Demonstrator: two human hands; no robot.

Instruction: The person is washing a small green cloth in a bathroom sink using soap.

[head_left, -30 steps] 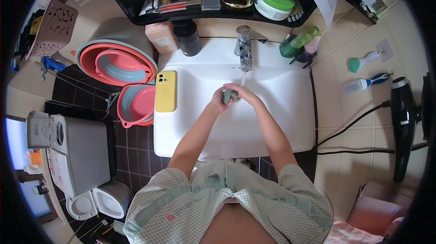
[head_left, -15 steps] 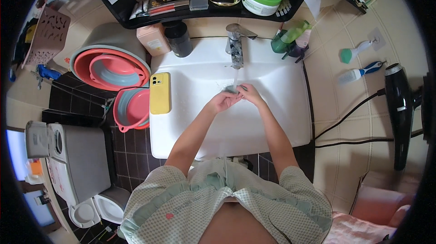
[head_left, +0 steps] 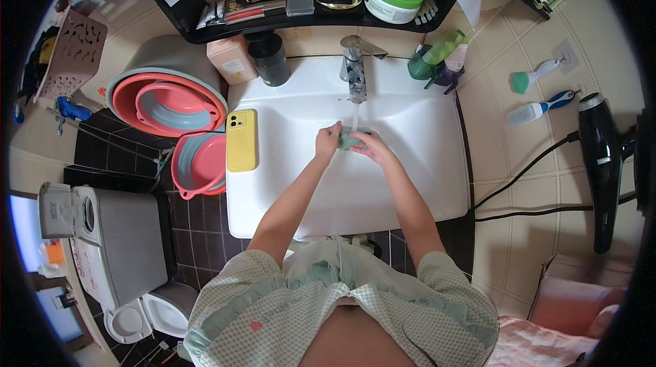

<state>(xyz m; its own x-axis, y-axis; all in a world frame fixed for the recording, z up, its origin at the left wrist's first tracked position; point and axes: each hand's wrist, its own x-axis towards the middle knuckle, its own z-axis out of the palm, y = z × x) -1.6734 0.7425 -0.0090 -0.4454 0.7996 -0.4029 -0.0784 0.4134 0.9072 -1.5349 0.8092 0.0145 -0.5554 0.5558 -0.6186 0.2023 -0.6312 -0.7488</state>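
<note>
Water runs from the chrome faucet point(head_left: 356, 74) into the white sink point(head_left: 287, 196). Under the stream, a small grey-green thing point(head_left: 349, 140) is held between my two hands; its kind cannot be made out. My left hand point(head_left: 327, 141) grips its left side, thumb up. On the other side, my right hand point(head_left: 372, 147) has its fingers bent over the right end. Parts of the thing are hidden by my fingers.
A yellow phone point(head_left: 241, 140) lies on the sink's left rim. Behind it stand a dark pump bottle point(head_left: 268, 59) and a pink bottle point(head_left: 231, 61). A green cup holder point(head_left: 420, 63) is at the back right. A hair dryer point(head_left: 600, 172) hangs far right.
My hands have moved apart from being close together, the left one shifting left and turning upright. More of the grey-green thing now shows between them. The water still runs.
</note>
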